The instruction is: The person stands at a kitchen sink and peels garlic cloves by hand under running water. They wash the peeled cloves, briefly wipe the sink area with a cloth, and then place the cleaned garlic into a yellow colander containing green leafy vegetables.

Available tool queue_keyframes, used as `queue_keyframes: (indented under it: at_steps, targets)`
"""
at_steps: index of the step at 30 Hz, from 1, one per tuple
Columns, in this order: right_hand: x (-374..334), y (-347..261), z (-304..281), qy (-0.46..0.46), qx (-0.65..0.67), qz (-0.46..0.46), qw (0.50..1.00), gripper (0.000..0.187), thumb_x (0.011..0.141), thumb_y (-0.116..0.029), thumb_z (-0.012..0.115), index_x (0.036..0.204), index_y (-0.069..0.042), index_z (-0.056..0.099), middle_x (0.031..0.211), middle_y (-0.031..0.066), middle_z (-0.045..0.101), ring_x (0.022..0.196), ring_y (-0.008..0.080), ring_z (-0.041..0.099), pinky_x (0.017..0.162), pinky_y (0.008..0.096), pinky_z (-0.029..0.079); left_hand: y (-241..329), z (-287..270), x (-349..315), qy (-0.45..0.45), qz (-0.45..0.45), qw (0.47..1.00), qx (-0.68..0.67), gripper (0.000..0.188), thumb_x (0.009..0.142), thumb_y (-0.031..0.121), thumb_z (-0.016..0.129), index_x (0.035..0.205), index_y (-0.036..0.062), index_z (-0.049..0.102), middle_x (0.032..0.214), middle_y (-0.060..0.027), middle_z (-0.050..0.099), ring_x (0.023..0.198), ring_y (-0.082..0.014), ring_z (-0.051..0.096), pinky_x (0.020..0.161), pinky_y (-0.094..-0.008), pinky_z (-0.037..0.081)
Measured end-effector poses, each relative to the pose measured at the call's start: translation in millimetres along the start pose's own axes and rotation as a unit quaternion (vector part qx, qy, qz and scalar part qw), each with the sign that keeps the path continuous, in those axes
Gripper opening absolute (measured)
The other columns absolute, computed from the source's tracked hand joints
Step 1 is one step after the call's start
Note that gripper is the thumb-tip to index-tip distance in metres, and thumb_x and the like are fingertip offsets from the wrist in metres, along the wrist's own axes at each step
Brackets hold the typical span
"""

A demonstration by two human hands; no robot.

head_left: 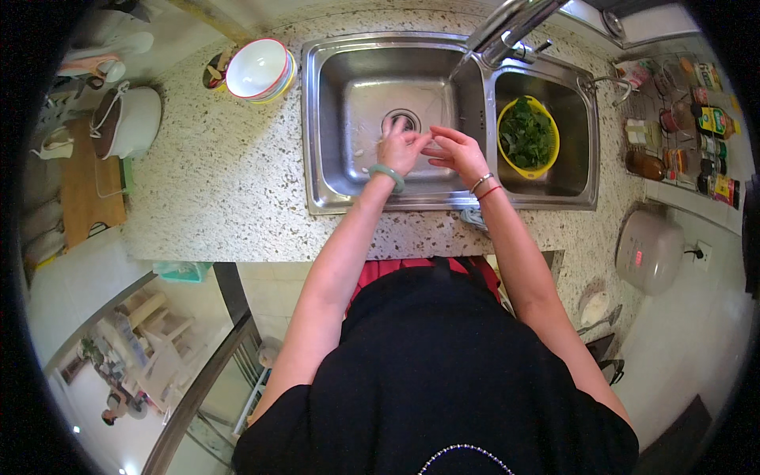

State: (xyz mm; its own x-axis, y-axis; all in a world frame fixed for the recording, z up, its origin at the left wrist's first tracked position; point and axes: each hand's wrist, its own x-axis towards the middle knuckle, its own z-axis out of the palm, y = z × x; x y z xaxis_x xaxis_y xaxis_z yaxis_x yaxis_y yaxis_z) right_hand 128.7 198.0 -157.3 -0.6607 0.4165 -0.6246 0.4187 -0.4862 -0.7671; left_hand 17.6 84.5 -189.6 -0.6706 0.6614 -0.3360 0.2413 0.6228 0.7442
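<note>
Left hand (402, 150) and right hand (460, 153): both unclenched, fingers loosely spread over the larger sink basin (340, 95); whether fingertips touch cannot be told. Yellow basket (532, 169) of leafy greens (527, 131): smaller basin (573, 119), 3 o'clock from right hand. Faucet (503, 49): 1 o'clock.

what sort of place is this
Most likely a home kitchen: there is a steel double-basin sink with a tap, a yellow basket of leafy greens in its right basin, and bottles and jars at the right.
</note>
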Motion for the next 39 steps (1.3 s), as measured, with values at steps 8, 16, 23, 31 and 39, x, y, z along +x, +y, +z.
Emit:
queue_keyframes:
  at_steps: [8, 16, 23, 31, 39]
  targets:
    - [-37, 25, -22, 0.085, -0.345, -0.172, 0.919, 0.028, 0.072, -0.017, 0.063, 0.099, -0.01, 0.065, 0.088, 0.0134, 0.065, 0.083, 0.0249, 0.062, 0.073, 0.0333, 0.049, 9, 10, -24, -0.06, 0.046, 0.992, 0.102, 0.035, 0.076, 0.037, 0.064, 0.103, 0.015, 0.065, 0.139, -0.0176, 0.033, 0.127, -0.0372, 0.033, 0.1, -0.0452, 0.032]
    - [-121, 25, -48, 0.107, -0.65, -0.175, 0.732, 0.039, 0.058, -0.017, 0.073, 0.093, -0.014, 0.056, 0.094, 0.0061, 0.054, 0.095, 0.0263, 0.051, 0.075, 0.0393, 0.044, 20, 61, -46, -0.073, 0.123, 0.985, -0.093, 0.032, 0.08, 0.021, 0.062, 0.108, 0.0056, 0.06, 0.111, -0.0167, 0.058, 0.1, -0.0271, 0.058, 0.083, -0.034, 0.047]
    - [-97, 57, -60, 0.126, -0.407, -0.252, 0.869, 0.031, 0.066, -0.006, 0.069, 0.09, -0.001, 0.051, 0.088, 0.0151, 0.055, 0.085, 0.0307, 0.054, 0.073, 0.0383, 0.045, 32, 86, -61, -0.088, 0.115, 0.978, -0.15, 0.034, 0.083, 0.022, 0.061, 0.111, 0.004, 0.058, 0.103, -0.0154, 0.063, 0.093, -0.0223, 0.062, 0.08, -0.0304, 0.049]
    - [-89, 35, -104, 0.108, -0.556, -0.253, 0.784, 0.027, 0.072, -0.018, 0.068, 0.095, -0.006, 0.062, 0.097, 0.0135, 0.057, 0.089, 0.0315, 0.052, 0.078, 0.0388, 0.042, 57, 108, -74, -0.144, 0.196, 0.97, -0.005, 0.044, 0.074, 0.021, 0.062, 0.115, 0.0064, 0.054, 0.118, -0.0181, 0.051, 0.105, -0.0329, 0.051, 0.091, -0.0394, 0.043]
    - [-91, 56, -57, 0.103, -0.589, -0.276, 0.753, 0.029, 0.067, -0.009, 0.066, 0.094, -0.004, 0.059, 0.088, 0.0168, 0.053, 0.083, 0.0351, 0.05, 0.074, 0.0417, 0.043, 31, 80, -87, -0.169, 0.187, 0.968, -0.021, 0.049, 0.068, 0.008, 0.06, 0.115, 0.0021, 0.049, 0.119, -0.0189, 0.05, 0.112, -0.0356, 0.046, 0.097, -0.0402, 0.037]
